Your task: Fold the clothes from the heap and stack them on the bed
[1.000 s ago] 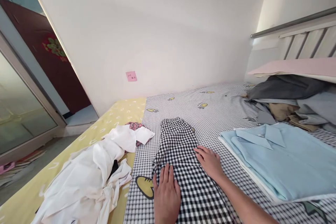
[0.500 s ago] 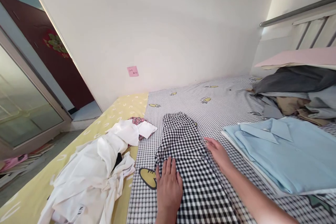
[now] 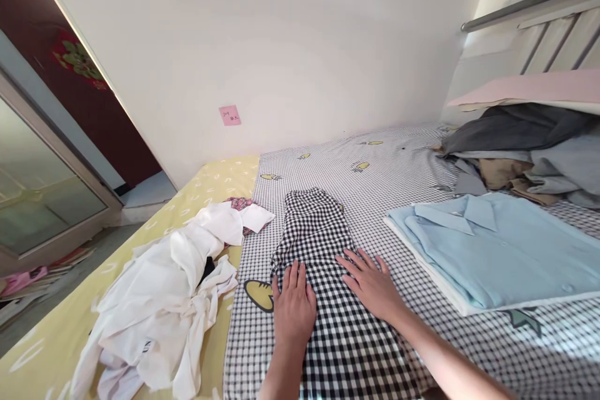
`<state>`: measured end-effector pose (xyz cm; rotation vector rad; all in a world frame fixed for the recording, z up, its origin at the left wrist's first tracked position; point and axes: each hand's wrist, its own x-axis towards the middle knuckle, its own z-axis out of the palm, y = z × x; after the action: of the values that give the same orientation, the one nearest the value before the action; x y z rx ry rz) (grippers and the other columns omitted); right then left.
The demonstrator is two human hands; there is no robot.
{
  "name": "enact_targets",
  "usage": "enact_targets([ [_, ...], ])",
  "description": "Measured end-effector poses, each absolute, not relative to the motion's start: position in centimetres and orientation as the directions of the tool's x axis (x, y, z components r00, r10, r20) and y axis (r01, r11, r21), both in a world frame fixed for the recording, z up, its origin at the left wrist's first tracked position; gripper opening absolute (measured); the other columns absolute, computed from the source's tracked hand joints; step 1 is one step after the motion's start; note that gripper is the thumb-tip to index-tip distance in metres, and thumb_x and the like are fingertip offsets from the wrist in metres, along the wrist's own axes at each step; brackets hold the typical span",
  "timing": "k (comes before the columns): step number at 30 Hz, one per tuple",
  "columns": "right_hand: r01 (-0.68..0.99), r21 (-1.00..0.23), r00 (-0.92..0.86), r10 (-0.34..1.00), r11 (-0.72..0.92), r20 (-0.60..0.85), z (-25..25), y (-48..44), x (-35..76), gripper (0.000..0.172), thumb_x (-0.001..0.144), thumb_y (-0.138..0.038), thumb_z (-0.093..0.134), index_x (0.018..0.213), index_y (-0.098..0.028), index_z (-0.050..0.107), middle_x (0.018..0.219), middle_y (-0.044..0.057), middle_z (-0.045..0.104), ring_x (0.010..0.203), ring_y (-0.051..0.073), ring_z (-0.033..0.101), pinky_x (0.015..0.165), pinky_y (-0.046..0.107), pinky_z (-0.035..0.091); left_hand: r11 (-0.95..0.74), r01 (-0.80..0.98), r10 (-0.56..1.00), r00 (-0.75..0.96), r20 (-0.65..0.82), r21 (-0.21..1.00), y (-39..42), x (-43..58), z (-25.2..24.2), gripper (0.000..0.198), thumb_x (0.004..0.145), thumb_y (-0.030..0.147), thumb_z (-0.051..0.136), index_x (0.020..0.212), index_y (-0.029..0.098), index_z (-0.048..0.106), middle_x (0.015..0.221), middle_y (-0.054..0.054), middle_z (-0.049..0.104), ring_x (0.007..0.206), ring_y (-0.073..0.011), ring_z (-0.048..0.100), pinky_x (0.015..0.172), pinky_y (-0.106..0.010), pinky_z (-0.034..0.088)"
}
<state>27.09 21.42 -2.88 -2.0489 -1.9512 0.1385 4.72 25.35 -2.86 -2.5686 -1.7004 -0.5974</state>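
Black-and-white, the checked dress (image 3: 347, 340) is touched by straight fingers (image 3: 294, 275), with nothing gripped. The right hand (image 3: 374, 286) has been put back down near the left hand (image 3: 294, 309), so both sides seem pressed flat on the bed sheet (image 3: 403, 184).

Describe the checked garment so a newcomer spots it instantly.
Below the white wall, find the pale checked sheet with yellow motifs. On it, the left hand and right hand rest on a long black-and-white gingham fabric garment. Its darker, bolder checks distinguish it from the sheet, the crumpled white cloth heap on its left and the folded light-blue collared shirt on its right.
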Motion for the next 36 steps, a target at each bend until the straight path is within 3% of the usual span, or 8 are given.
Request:
enact_targets([
  [7,0.956,-0.285,0.106,0.985,-0.064,0.135,-3.7,21.7,27.0,0.064,0.104,-0.067,0.018,0.159,-0.043,0.041,0.169,-0.004,0.036,0.159,0.032,0.025,0.127,0.067,0.017,-0.402,0.904,0.880,0.337,0.334,0.148,24.9,4.8,-2.7,0.052,0.104,0.029,0.032,0.152,0.026,0.051,0.161,-0.004,0.049,0.147,-0.0293,0.049,0.123,-0.063,0.039],
  [12,0.953,-0.299,0.098,0.982,-0.046,0.160,-4.0,21.8,27.0,0.062,0.104,-0.068,0.022,0.157,-0.043,0.043,0.167,-0.004,0.040,0.157,0.033,0.029,0.126,0.069,0.019,-0.423,0.865,0.876,0.316,0.364,0.268,25.4,3.0,-1.6,0.047,0.106,0.028,0.029,0.127,0.028,0.072,0.142,-0.004,0.069,0.131,-0.0250,0.065,0.116,-0.057,0.050],
  [15,0.946,-0.322,0.099,0.979,-0.037,0.177,-3.9,21.7,27.1,0.061,0.104,-0.068,0.026,0.157,-0.044,0.044,0.166,-0.003,0.041,0.157,0.034,0.030,0.124,0.070,0.021,-0.508,0.825,0.805,0.353,0.478,0.246,26.5,3.1,0.2,0.046,0.106,0.022,0.031,0.113,0.027,0.076,0.127,-0.004,0.077,0.119,-0.0212,0.071,0.122,-0.060,0.042],
  [19,0.942,-0.335,0.099,0.976,-0.028,0.195,-4.0,21.7,27.2,0.056,0.104,-0.064,0.033,0.155,-0.045,0.046,0.165,-0.003,0.043,0.156,0.035,0.031,0.123,0.072,0.022,-0.638,0.769,0.640,0.496,0.587,0.045,29.5,6.2,3.1,0.046,0.105,0.023,0.032,0.137,0.029,0.064,0.152,-0.005,0.062,0.142,-0.0227,0.055,0.129,-0.062,0.028],
  [22,0.938,-0.347,0.091,0.974,-0.013,0.209,-4.2,21.8,27.3,0.051,0.105,-0.059,0.038,0.154,-0.047,0.047,0.163,-0.003,0.045,0.154,0.036,0.035,0.121,0.074,0.024,-0.589,0.808,0.716,0.520,0.466,0.003,32.8,8.1,3.6,0.052,0.107,0.031,0.027,0.157,0.032,0.041,0.165,-0.003,0.044,0.156,-0.0258,0.035,0.129,-0.067,0.020],
  [27,0.919,-0.395,0.070,0.978,0.013,0.195,-3.9,21.7,27.5,0.050,0.106,-0.059,0.036,0.155,-0.051,0.041,0.165,-0.005,0.043,0.154,0.036,0.035,0.120,0.076,0.027,-0.313,0.949,0.950,0.313,0.004,0.036,37.5,6.8,0.8,0.058,0.106,0.047,0.022,0.161,0.033,0.031,0.171,-0.001,0.026,0.160,-0.0354,0.019,0.123,-0.077,0.019],
  [30,0.904,-0.428,0.069,0.984,0.008,0.164,-3.4,21.7,27.5,0.051,0.107,-0.060,0.033,0.156,-0.052,0.039,0.166,-0.007,0.040,0.155,0.036,0.032,0.122,0.076,0.024,-0.269,0.963,0.961,0.271,-0.064,0.037,38.5,6.0,-0.2,0.062,0.105,0.050,0.016,0.163,0.032,0.023,0.173,0.004,0.012,0.162,-0.0330,0.009,0.125,-0.075,0.013],
  [36,0.881,-0.473,0.080,0.990,-0.016,0.116,-2.7,21.7,27.4,0.053,0.106,-0.064,0.029,0.157,-0.051,0.039,0.168,-0.008,0.037,0.157,0.036,0.028,0.124,0.075,0.018,-0.263,0.964,0.958,0.267,-0.104,0.049,38.2,5.6,0.4,0.063,0.104,0.052,0.016,0.164,0.032,0.020,0.173,0.005,0.008,0.162,-0.0314,0.007,0.128,-0.068,0.014],
])
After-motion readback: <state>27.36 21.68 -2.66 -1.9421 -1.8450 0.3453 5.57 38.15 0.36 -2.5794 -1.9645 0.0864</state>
